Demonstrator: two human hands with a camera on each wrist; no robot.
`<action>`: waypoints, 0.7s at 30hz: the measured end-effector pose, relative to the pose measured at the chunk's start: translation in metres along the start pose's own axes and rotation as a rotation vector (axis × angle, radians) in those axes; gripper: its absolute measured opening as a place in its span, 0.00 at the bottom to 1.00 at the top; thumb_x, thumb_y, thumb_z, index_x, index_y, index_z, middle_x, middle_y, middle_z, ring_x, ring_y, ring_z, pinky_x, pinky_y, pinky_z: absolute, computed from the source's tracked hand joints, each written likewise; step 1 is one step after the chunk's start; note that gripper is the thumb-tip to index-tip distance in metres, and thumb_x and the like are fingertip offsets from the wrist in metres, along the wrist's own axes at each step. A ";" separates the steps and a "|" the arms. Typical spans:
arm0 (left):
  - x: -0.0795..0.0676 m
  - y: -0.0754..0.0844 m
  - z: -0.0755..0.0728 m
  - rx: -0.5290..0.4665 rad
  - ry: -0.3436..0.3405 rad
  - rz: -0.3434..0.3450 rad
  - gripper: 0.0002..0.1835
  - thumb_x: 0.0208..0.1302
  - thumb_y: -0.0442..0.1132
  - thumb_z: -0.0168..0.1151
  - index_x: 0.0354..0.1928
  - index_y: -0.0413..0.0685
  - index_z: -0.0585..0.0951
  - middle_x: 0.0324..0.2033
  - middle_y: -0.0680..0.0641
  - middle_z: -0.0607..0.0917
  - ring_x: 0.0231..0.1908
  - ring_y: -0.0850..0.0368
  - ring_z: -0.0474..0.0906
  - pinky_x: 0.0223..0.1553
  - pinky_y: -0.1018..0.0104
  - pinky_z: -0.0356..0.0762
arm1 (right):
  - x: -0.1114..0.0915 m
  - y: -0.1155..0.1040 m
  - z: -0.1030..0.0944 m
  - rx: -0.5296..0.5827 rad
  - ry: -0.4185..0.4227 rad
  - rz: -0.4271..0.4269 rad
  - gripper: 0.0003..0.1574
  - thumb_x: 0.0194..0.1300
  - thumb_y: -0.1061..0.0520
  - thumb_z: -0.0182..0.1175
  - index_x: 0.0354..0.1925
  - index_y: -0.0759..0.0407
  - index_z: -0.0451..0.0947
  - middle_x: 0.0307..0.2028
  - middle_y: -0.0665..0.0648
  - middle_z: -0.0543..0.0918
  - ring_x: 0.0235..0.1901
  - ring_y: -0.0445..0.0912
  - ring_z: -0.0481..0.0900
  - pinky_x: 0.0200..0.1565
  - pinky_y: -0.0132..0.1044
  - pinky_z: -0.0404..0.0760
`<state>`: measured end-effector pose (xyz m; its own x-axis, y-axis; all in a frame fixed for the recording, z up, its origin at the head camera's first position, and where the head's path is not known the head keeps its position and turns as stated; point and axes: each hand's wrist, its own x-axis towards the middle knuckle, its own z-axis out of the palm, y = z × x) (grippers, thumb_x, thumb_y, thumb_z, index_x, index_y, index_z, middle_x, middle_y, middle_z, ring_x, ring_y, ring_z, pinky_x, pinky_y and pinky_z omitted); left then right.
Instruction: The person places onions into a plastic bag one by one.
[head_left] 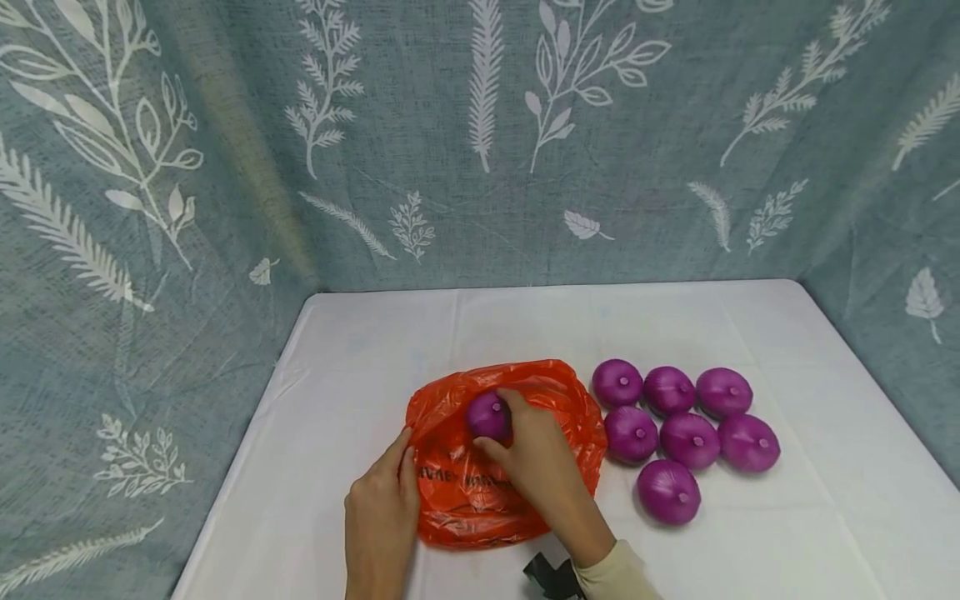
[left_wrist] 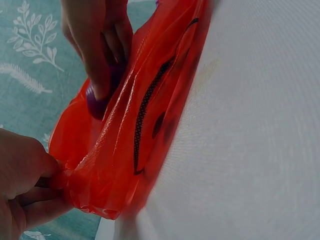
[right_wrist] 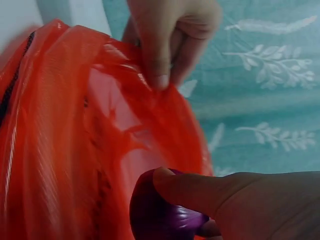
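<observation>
A red plastic bag (head_left: pixel 480 517) with dark print lies on the table, its mouth spread open. At its left edge my left hand (head_left: pixel 384 508) pinches the rim between thumb and fingers, as the right wrist view also shows. My right hand (head_left: pixel 543 458) grips a purple onion (head_left: pixel 487 417) at the mouth of the bag, thumb on one side and fingers round the other. In the right wrist view that onion (right_wrist: pixel 160 212) sits before the bag's opening, partly covered by the thumb. The left wrist view has the right hand's fingers reaching in behind the raised red rim.
Several more purple onions (head_left: pixel 690 442) stand grouped on the white table (head_left: pixel 360 350) just right of the bag, one (head_left: pixel 668 492) nearer the front. A small black object (head_left: pixel 553 575) shows beside the right sleeve. Patterned teal curtains (head_left: pixel 450 233) border the table behind and at the sides.
</observation>
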<state>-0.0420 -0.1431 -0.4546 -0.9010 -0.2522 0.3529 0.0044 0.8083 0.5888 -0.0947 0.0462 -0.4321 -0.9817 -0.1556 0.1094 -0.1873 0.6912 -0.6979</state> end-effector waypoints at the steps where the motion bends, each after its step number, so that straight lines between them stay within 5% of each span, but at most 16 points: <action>1: 0.000 0.000 0.000 -0.001 -0.001 0.001 0.19 0.73 0.32 0.67 0.63 0.35 0.84 0.55 0.34 0.87 0.53 0.38 0.87 0.48 0.47 0.86 | 0.002 -0.001 0.003 -0.006 -0.002 0.003 0.45 0.62 0.50 0.79 0.69 0.65 0.73 0.51 0.66 0.89 0.50 0.57 0.90 0.51 0.53 0.90; 10: 0.001 -0.001 0.001 0.007 -0.031 -0.011 0.19 0.74 0.32 0.66 0.64 0.35 0.83 0.56 0.34 0.87 0.53 0.37 0.86 0.47 0.46 0.87 | 0.011 -0.003 0.030 0.024 0.052 0.008 0.38 0.61 0.53 0.80 0.62 0.66 0.75 0.46 0.66 0.89 0.45 0.57 0.90 0.47 0.52 0.91; 21: 0.000 -0.001 0.001 -0.021 0.006 0.056 0.18 0.73 0.31 0.67 0.62 0.35 0.84 0.53 0.34 0.88 0.50 0.37 0.88 0.46 0.45 0.87 | 0.016 0.001 0.052 0.111 0.114 -0.008 0.32 0.64 0.55 0.77 0.60 0.66 0.76 0.44 0.63 0.89 0.41 0.51 0.90 0.43 0.44 0.92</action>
<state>-0.0425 -0.1435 -0.4560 -0.8964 -0.2104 0.3901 0.0637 0.8099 0.5831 -0.1089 0.0077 -0.4678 -0.9787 -0.0753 0.1908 -0.1968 0.6068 -0.7701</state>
